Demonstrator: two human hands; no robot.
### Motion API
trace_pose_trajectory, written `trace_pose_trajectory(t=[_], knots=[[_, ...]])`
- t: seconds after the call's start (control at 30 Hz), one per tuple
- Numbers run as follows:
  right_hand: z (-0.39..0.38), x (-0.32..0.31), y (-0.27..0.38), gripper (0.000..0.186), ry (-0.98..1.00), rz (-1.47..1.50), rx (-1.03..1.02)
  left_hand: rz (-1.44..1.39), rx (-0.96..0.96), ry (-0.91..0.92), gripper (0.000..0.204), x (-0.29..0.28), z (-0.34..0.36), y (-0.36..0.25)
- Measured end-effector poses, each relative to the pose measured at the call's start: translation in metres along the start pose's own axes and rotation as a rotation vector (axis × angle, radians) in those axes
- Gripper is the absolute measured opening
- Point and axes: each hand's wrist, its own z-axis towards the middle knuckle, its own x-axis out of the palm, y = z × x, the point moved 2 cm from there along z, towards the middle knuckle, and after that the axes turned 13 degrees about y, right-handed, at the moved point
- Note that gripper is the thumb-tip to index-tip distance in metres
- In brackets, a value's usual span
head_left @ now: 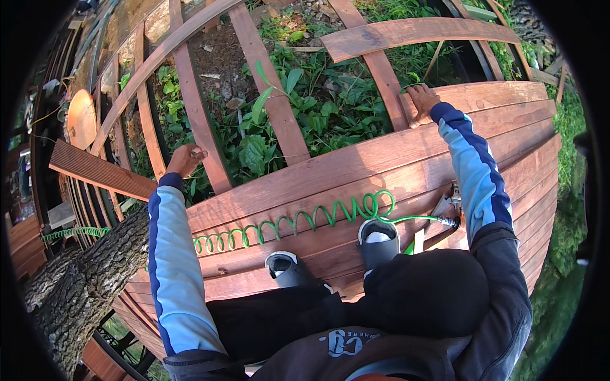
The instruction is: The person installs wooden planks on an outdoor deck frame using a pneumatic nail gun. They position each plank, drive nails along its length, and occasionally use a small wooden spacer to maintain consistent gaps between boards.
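Observation:
My right hand (420, 105) is on the left end of a reddish-brown wooden plank (486, 96), its fingers curled over the end and far edge. That plank lies along the far side of the plank deck (305, 187). To the left, my left hand (184, 160) hovers above the deck's far edge beside a bare joist (202, 124). Its fingers are curled together, and whether anything small is between them cannot be made out. Close to my right foot lies a metal air tool (450, 206), partly hidden by my arm. A green coiled air hose (279, 228) runs from it leftward over the deck.
Open joists (270, 89) span green plants and soil beyond the deck. A curved board (419, 35) crosses them at upper right. A tree trunk (89, 273) rises at lower left, near a loose grooved board (98, 168). Grass (562, 292) lies below the right edge.

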Motion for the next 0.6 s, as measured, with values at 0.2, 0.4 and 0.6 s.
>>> trace_pose_trajectory(t=[0.2,0.4,0.6], knots=[[-0.014,-0.003,0.001,0.099,-0.105,0.052,0.007,-0.029,-0.05,0.05,0.043,-0.002,-0.006,-0.008],[0.0,0.004,-0.01,0.102,-0.113,0.069,-0.016,0.083,-0.033,0.036,0.04,-0.007,-0.01,-0.021],[0.029,0.016,-0.027,0.108,-0.035,0.054,0.04,0.033,-0.108,0.017,0.043,-0.007,-0.018,-0.024]])
